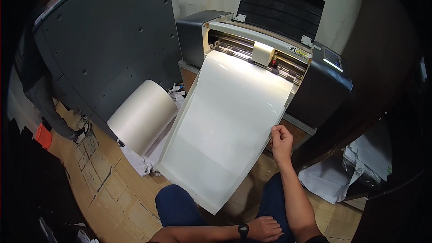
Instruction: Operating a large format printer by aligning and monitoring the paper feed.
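Observation:
A wide white sheet (225,108) slopes down toward me out of a cutting plotter (319,81) with its black lid (281,6) raised. The sheet's lower end hangs above my knees. At its right edge, my right hand (282,145) is closed, pinching the sheet's margin between thumb and fingers. My left hand (266,229) rests across my right thigh, fingers curled in with nothing in them; a black watch (243,231) is on that wrist. Inside the lit opening, a pale carriage (262,53) sits on the rail above the sheet.
A big white roll (144,114) stands left of the sheet, beside crumpled paper (140,164). Behind it rises a dark grey cabinet (112,36). Stacked papers (369,157) lie at the right. At far left a person's leg (49,108) and an orange-red object (43,136) show.

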{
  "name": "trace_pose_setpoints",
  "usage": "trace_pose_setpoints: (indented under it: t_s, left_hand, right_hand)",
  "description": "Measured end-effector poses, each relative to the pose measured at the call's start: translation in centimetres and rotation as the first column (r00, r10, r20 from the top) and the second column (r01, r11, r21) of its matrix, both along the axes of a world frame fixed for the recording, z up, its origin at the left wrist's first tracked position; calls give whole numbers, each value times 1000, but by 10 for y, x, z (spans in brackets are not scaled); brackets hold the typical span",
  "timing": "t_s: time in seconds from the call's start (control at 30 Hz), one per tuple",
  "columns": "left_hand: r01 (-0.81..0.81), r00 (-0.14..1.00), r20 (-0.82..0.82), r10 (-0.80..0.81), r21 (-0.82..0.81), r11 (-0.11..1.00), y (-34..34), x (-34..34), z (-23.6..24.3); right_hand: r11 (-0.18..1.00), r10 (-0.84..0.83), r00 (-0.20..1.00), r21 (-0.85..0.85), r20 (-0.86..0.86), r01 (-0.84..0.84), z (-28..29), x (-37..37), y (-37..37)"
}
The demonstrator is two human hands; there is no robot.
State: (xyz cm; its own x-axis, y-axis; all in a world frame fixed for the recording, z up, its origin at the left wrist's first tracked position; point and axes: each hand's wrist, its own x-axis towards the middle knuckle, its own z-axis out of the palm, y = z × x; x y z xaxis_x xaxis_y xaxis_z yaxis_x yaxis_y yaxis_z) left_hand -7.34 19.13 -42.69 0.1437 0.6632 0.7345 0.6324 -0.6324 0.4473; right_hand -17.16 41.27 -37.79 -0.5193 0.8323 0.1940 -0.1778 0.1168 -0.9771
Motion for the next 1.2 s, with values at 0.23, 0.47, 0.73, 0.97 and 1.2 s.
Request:
trace_pose_setpoints:
  t_s: [0.23, 0.47, 0.73, 0.97, 1.2]
  left_hand:
    - [0, 1000, -1, 0, -2, 1000, 0, 0, -1]
    - [11, 1000, -8, -11, -8, 1000, 1, 1, 0]
    - [5, 1000, 0, -5, 4, 1000, 1, -1, -1]
    - [12, 1000, 1, -12, 2, 1000, 1, -1, 1]
    - [16, 1000, -11, -16, -13, 1000, 1, -1, 2]
  right_hand:
    - [996, -86, 992, 2, -98, 86, 2, -6, -8]
    - [998, -9, 1000, -60, 16, 10, -11, 0, 10]
    - [989, -126, 988, -69, 84, 132, -7, -7, 4]
    - [999, 12, 989, -53, 150, -4, -12, -1, 12]
    - [1000, 9, 991, -28, 131, -6, -15, -1, 16]
